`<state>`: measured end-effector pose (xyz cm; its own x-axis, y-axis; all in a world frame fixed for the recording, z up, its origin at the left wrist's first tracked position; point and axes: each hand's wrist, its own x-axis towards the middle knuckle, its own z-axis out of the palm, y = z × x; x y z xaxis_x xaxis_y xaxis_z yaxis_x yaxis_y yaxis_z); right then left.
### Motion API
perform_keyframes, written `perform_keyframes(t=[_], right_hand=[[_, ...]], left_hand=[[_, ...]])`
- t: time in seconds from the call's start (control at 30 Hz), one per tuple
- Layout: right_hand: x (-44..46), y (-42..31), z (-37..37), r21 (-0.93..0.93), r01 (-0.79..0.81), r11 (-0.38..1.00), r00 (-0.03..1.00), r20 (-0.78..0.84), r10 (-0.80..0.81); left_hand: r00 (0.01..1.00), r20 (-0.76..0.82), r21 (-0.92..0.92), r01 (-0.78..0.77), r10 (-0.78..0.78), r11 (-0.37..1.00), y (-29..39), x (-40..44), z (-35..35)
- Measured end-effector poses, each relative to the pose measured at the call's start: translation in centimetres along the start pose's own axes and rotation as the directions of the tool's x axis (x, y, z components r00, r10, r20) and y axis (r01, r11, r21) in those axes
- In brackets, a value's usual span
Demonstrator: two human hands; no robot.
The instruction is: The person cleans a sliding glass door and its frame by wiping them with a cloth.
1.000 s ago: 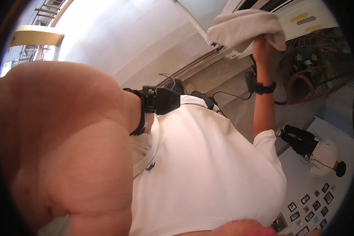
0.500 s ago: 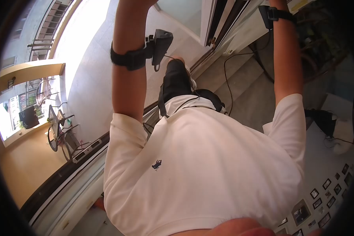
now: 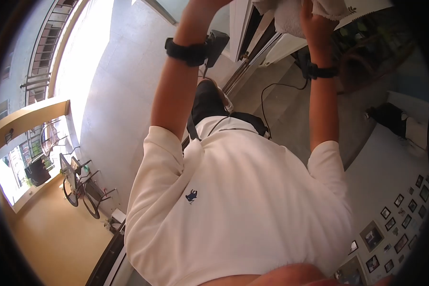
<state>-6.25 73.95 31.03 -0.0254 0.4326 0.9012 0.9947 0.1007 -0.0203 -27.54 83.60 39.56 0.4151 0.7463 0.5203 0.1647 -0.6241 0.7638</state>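
Across the white-sleeved torso, both bare forearms reach toward the top of the view. My right hand (image 3: pixel 314 26) grips a pale, fluffy cloth (image 3: pixel 290 18), with folds showing on both sides of the fingers; the cloth's upper part is cut off by the frame. Only the base of my left hand (image 3: pixel 210 4) shows at the top edge, left of the cloth and apart from what shows of it; its fingers are out of frame. Each wrist carries a black strap with a small dark device.
A dark-framed door or window edge (image 3: pixel 253 33) runs beside the cloth. A cable (image 3: pixel 263 97) hangs from the right wrist. Bicycles (image 3: pixel 83 190) stand at the left. Another person (image 3: pixel 395 119) is at the right, above framed pictures (image 3: pixel 406 220) on a wall.
My left arm, earlier bent close to the camera, is now stretched forward and has shifted rightward. My right hand and the cloth, out of view half a second ago, show again at the top.
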Motion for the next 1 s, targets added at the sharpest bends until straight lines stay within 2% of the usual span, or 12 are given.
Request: perform_keyframes(t=[0.03, 0.13, 0.2, 0.3, 0.4, 0.43, 0.5, 0.57, 0.67, 0.77, 0.87, 1.0], right_hand=[[-1.8, -0.7, 0.0, 0.063, -0.066, 0.996, 0.997, 0.052, 0.063], [-4.9, -3.0, 0.3, 0.221, -0.275, 0.936, 0.957, 0.161, 0.243], [-6.8, -4.6, 1.4, 0.253, -0.337, 0.907, 0.936, 0.191, 0.295], [-9.6, -6.9, 3.5, 0.361, -0.536, 0.763, 0.843, 0.197, 0.500], [-13.5, -7.7, 4.5, 0.559, -0.694, 0.454, 0.704, 0.392, 0.592], [-15.2, -8.7, 4.6, 0.587, -0.778, 0.224, 0.572, 0.513, 0.640], [-18.9, -8.6, 3.7, 0.531, -0.769, 0.356, 0.622, 0.496, 0.606], [-19.0, -9.0, 2.8, 0.499, -0.735, 0.459, 0.670, 0.433, 0.603], [-15.3, -6.9, -1.0, 0.690, -0.698, 0.192, 0.589, 0.401, 0.701], [-9.6, -4.7, -5.1, 0.649, -0.641, 0.410, 0.709, 0.295, 0.640], [-4.3, -4.3, -7.5, 0.693, -0.614, 0.377, 0.682, 0.226, 0.696], [-2.7, -5.4, -8.5, 0.748, -0.649, 0.136, 0.540, 0.328, 0.775]], left_hand=[[0.944, 0.244, 0.028, 0.220, -0.220, 0.975, 0.8, -1.0, -1.0], [0.855, 0.464, 0.039, 0.239, -0.230, 0.970, -4.8, -7.3, 1.7], [0.800, 0.470, -0.090, 0.465, -0.374, 0.881, -6.6, -10.7, 3.3], [0.815, 0.413, -0.248, 0.530, -0.407, 0.811, -8.6, -13.7, 6.2], [0.896, 0.361, -0.320, 0.380, -0.259, 0.868, -11.0, -16.4, 10.9], [0.908, 0.333, -0.337, 0.365, -0.253, 0.868, -12.2, -17.6, 12.4], [0.863, 0.290, -0.324, 0.495, -0.413, 0.807, -13.0, -20.0, 14.4], [0.925, 0.238, -0.338, 0.364, -0.295, 0.868, -12.1, -19.5, 14.6], [0.992, 0.124, -0.334, 0.031, 0.011, 0.942, -7.7, -14.9, 13.3], [0.975, -0.043, -0.227, -0.221, 0.217, 0.949, -2.2, -9.3, 11.8], [0.969, -0.048, -0.304, -0.245, 0.242, 0.921, 1.7, -5.2, 10.8], [0.988, -0.016, -0.227, -0.152, 0.152, 0.962, 2.7, -5.5, 11.8]])
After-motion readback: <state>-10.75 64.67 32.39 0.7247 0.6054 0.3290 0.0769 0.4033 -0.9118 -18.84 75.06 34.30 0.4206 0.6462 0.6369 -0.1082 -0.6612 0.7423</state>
